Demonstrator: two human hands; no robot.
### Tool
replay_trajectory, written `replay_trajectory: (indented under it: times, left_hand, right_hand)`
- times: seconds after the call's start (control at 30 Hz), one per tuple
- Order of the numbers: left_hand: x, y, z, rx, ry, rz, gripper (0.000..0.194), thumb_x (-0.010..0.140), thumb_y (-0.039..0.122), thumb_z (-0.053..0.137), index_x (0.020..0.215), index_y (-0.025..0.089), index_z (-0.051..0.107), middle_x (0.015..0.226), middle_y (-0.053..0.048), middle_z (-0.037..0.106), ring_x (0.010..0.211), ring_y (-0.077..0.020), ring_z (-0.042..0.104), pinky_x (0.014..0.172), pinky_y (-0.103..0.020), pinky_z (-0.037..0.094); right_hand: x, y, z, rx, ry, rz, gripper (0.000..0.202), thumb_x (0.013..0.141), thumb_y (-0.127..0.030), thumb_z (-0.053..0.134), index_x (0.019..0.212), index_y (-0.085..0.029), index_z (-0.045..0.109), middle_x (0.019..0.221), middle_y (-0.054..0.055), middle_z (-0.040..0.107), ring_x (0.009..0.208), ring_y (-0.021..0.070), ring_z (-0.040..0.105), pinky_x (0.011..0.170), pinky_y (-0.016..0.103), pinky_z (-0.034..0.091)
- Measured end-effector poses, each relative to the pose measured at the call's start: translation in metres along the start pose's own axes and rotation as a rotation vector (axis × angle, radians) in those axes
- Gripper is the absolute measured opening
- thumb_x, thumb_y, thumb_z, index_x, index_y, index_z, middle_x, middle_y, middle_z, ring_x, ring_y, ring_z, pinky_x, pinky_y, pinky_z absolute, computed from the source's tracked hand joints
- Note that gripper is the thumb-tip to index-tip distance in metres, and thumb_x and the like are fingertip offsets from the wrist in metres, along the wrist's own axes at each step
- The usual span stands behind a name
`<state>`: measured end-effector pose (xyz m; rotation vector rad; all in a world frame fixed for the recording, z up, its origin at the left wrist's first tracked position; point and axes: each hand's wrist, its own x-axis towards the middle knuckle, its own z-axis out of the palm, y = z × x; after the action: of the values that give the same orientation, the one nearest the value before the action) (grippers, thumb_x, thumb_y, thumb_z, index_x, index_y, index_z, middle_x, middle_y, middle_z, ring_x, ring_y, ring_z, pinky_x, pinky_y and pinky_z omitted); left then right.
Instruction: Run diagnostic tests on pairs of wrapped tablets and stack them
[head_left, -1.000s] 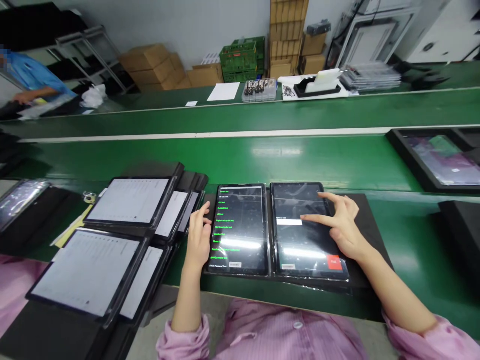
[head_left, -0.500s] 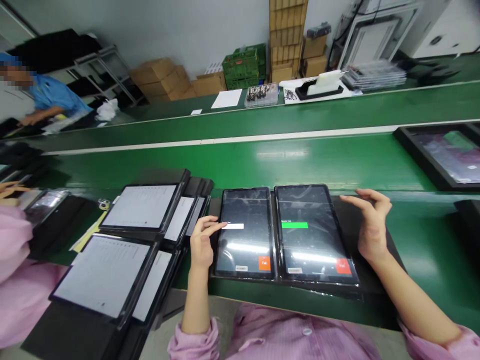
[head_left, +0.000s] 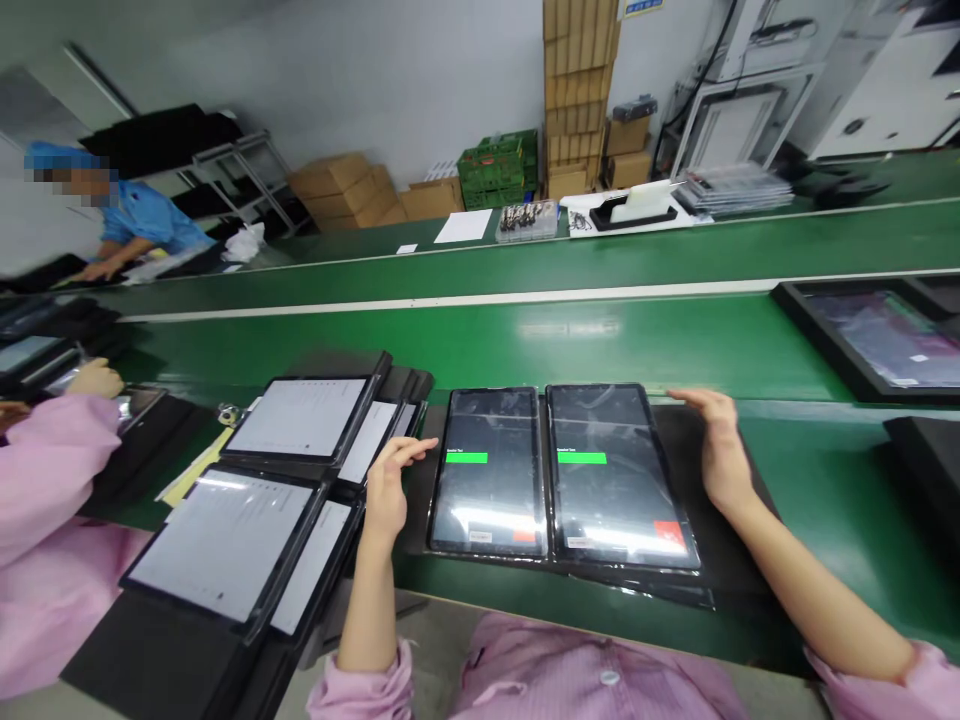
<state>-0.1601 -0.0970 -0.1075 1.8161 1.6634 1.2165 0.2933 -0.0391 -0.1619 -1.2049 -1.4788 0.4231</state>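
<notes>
Two dark tablets lie side by side on black covers, the left tablet (head_left: 491, 500) and the right tablet (head_left: 611, 500). Each screen shows a green bar and a red box near the bottom. My left hand (head_left: 390, 485) is beside the left tablet's left edge, fingers stretched out and holding nothing. To the right of the right tablet, my right hand (head_left: 720, 445) is raised over the black cover (head_left: 750, 540), its fingers extended and nothing in them.
Tablets with pale screens (head_left: 221, 540) sit stacked on black covers at the left, near a person's pink sleeve (head_left: 52, 450). A black tray (head_left: 832, 350) stands at the right. Across the green bench, a person in blue (head_left: 154, 220) works.
My left hand has moved left, off the left tablet's screen, whose white bar is now green. My right hand has shifted slightly left in view. The camera view has tilted and shifted a little.
</notes>
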Motion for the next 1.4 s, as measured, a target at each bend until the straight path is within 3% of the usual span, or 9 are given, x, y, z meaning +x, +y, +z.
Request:
replay_trajectory:
  times: [0.1,0.27,0.4,0.5,0.6,0.77,0.97,1.23,1.4]
  left_hand:
    - [0.038,0.026,0.007,0.14,-0.252,0.083,0.072,0.107,0.062,0.021,0.124,0.018,0.075,0.117,-0.012,0.073,0.097,-0.0243,0.074,0.087,-0.038,0.06]
    - [0.106,0.06,0.064,0.28,-0.541,0.26,0.05,0.103,0.051,0.046,0.141,0.023,0.062,0.156,-0.012,0.057,0.142,-0.0293,0.056,0.121,-0.048,0.042]
    - [0.109,0.074,0.093,0.389,-0.702,0.378,0.057,0.104,0.042,0.049,0.158,0.024,0.043,0.166,-0.012,0.044,0.151,-0.0308,0.046,0.129,-0.066,0.015]
    - [0.098,0.077,0.089,0.486,-0.768,0.485,0.057,0.108,0.039,0.042,0.162,0.022,0.035,0.162,-0.014,0.05,0.147,-0.0276,0.051,0.128,-0.057,0.028]
    - [0.097,0.073,0.082,0.523,-0.71,0.523,0.052,0.109,0.04,0.04,0.159,0.024,0.041,0.154,-0.014,0.058,0.141,-0.0266,0.057,0.123,-0.051,0.036]
    - [0.104,0.066,0.082,0.542,-0.722,0.493,0.063,0.108,0.048,0.042,0.163,0.021,0.03,0.168,-0.018,0.039,0.153,-0.0327,0.041,0.127,-0.065,0.025]
    - [0.109,0.066,0.07,0.381,-0.75,0.5,0.044,0.108,0.044,0.038,0.135,0.023,0.066,0.126,-0.01,0.075,0.117,-0.0245,0.07,0.11,-0.042,0.05]
    - [0.111,0.059,0.073,0.628,-0.514,0.276,0.044,0.103,0.047,0.039,0.121,0.031,0.075,0.148,-0.011,0.062,0.141,-0.0365,0.054,0.122,-0.079,0.011]
    - [0.12,0.065,0.082,0.52,-0.48,0.16,0.047,0.103,0.056,0.031,0.118,0.022,0.06,0.159,-0.018,0.051,0.153,-0.0365,0.04,0.123,-0.077,0.007]
  right_hand:
    - [0.021,0.017,0.014,-0.131,-0.218,0.03,0.07,0.103,-0.071,0.017,0.126,-0.037,0.074,0.121,0.01,0.059,0.118,0.0324,0.054,0.114,0.062,0.039]
    - [0.063,0.032,0.038,-0.236,-0.382,-0.073,0.082,0.1,-0.078,0.015,0.123,-0.033,0.08,0.133,0.015,0.051,0.122,0.0352,0.05,0.115,0.063,0.04]
    - [0.07,0.032,0.038,-0.236,-0.44,-0.119,0.079,0.101,-0.076,0.019,0.117,-0.033,0.083,0.137,0.015,0.052,0.127,0.0366,0.045,0.117,0.064,0.038]
    - [0.068,0.031,0.035,-0.14,-0.51,-0.187,0.079,0.102,-0.074,0.02,0.098,-0.033,0.087,0.141,0.012,0.054,0.129,0.0351,0.043,0.119,0.06,0.038]
    - [0.071,0.031,0.037,-0.114,-0.473,-0.103,0.085,0.103,-0.071,0.012,0.102,-0.03,0.086,0.137,0.014,0.056,0.125,0.0343,0.045,0.117,0.059,0.039]
    - [0.072,0.027,0.041,-0.102,-0.462,-0.069,0.084,0.1,-0.079,0.018,0.1,-0.028,0.085,0.134,0.014,0.059,0.126,0.0333,0.047,0.118,0.056,0.037]
    - [0.072,0.029,0.033,-0.014,-0.386,-0.013,0.093,0.103,-0.07,-0.001,0.102,-0.024,0.08,0.125,0.013,0.069,0.123,0.0304,0.051,0.116,0.052,0.039]
    - [0.071,0.027,0.041,-0.045,-0.342,0.031,0.08,0.106,-0.065,0.015,0.098,-0.024,0.083,0.127,0.013,0.065,0.124,0.0303,0.048,0.12,0.052,0.036]
    - [0.073,0.03,0.041,-0.062,-0.34,0.055,0.075,0.106,-0.065,0.019,0.107,-0.026,0.083,0.132,0.014,0.057,0.13,0.0311,0.047,0.121,0.052,0.036]
